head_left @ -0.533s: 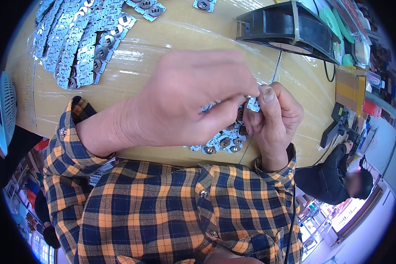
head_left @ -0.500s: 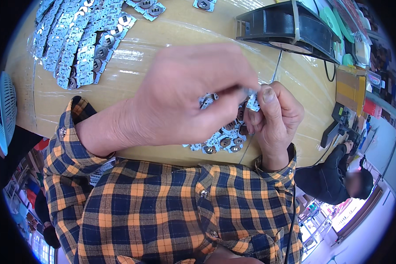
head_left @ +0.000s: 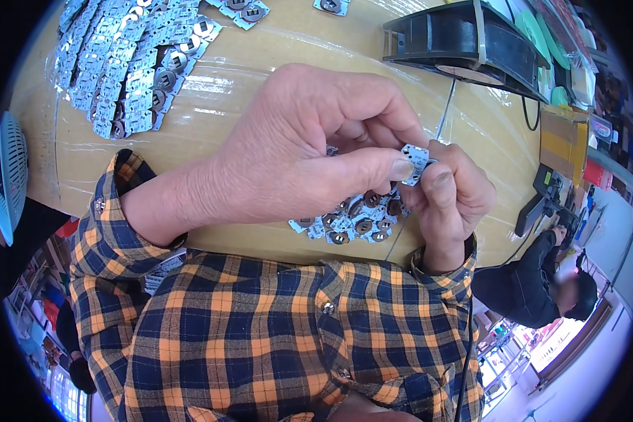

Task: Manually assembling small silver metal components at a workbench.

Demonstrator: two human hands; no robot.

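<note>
A small pale circuit board (head_left: 414,163) is pinched between the thumb and fingers of my left hand (head_left: 309,144). From the other side, my right hand (head_left: 457,190) grips the same board by its right end, thumb in front. The rim of a round dark part shows at that end, partly covered by the right thumb. Beneath both hands lies a loose heap of similar boards (head_left: 352,226) with round brown-silver discs on them, partly hidden by my left hand.
Overlapping rows of boards (head_left: 126,67) cover the table's far left, with a few strays (head_left: 330,6) at the back. A black fan-like housing (head_left: 464,42) stands at far right, near a cardboard box (head_left: 564,144). Another person (head_left: 524,281) sits at the right.
My left hand was blurred with motion and has steadied, its thumb now flat against the board. The board has turned to show a flat face. My right hand has shifted slightly right and down.
</note>
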